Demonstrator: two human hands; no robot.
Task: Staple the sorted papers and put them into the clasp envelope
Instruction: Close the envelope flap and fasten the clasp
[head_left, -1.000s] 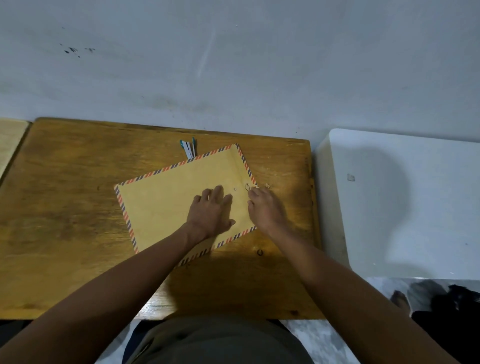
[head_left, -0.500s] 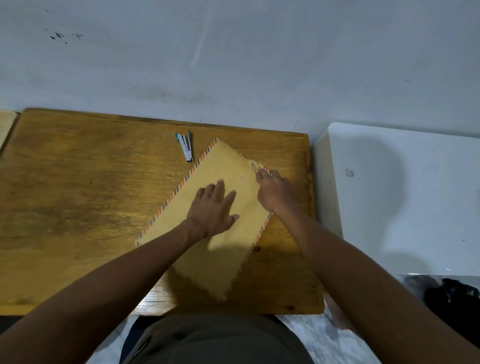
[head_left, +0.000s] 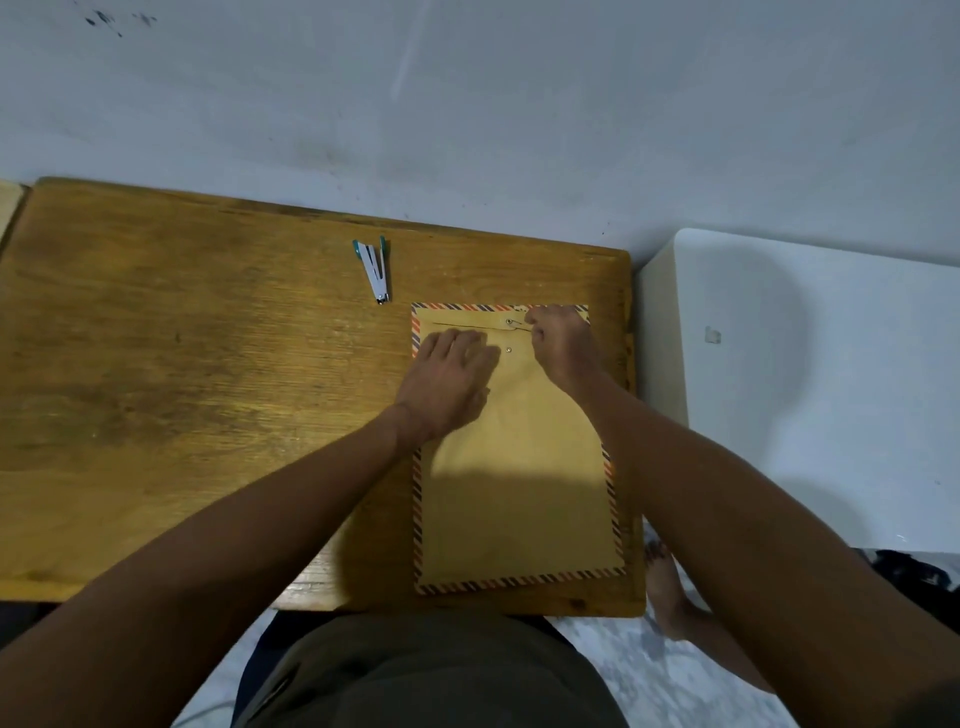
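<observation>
A tan clasp envelope with a striped red-and-blue border lies upright on the right part of the wooden table, flap end away from me. My left hand presses flat on its upper left, fingers spread. Near the flap's two round eyelets, my right hand pinches the thin closure string. A small white stapler with teal ends lies on the table to the upper left of the envelope. No loose papers are visible.
A white table stands against the wooden table's right side. A pale wall runs behind both. My lap is at the near edge, and a bare foot rests on the floor at the right.
The envelope has turned from a slanted position to upright and shifted toward the table's right side. Both hands stayed on it, the right one now at the flap's string.
</observation>
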